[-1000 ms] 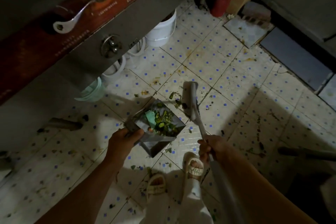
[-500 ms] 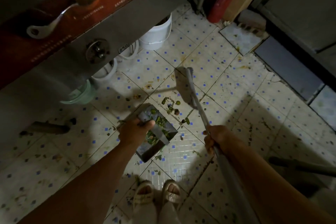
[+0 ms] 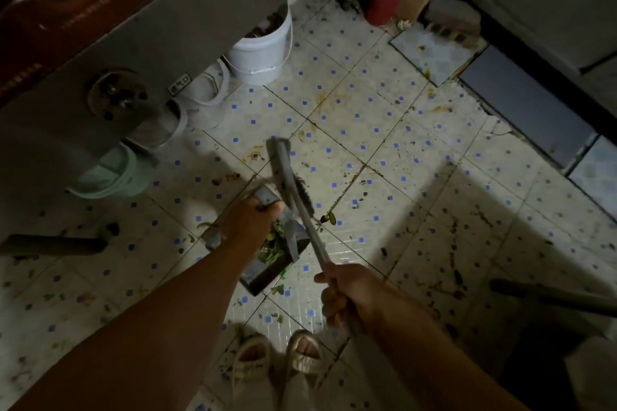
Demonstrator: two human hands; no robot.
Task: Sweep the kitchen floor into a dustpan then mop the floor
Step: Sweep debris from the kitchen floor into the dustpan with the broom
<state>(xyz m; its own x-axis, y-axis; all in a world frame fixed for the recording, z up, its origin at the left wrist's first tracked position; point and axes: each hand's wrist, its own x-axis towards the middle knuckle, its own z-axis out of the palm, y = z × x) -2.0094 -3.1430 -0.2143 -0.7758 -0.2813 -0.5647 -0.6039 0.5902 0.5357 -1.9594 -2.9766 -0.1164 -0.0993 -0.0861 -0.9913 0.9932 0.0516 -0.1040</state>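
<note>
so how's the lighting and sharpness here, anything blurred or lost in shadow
Head view: dim overall, with one bright pool of light on the floor tiles around the dustpan; the broom head is smeared by motion blur; the left hand and right hand are fairly sharp; the counter and lower right corner sink into shadow; wide-angle bending at the edges.

Both forearms bare, no sleeves in view. Left hand (image 3: 252,218) and right hand (image 3: 347,294) ungloved, no rings or watch discernible. Pale open-toed slippers (image 3: 277,359) on both feet; light-coloured trousers above them.
</note>
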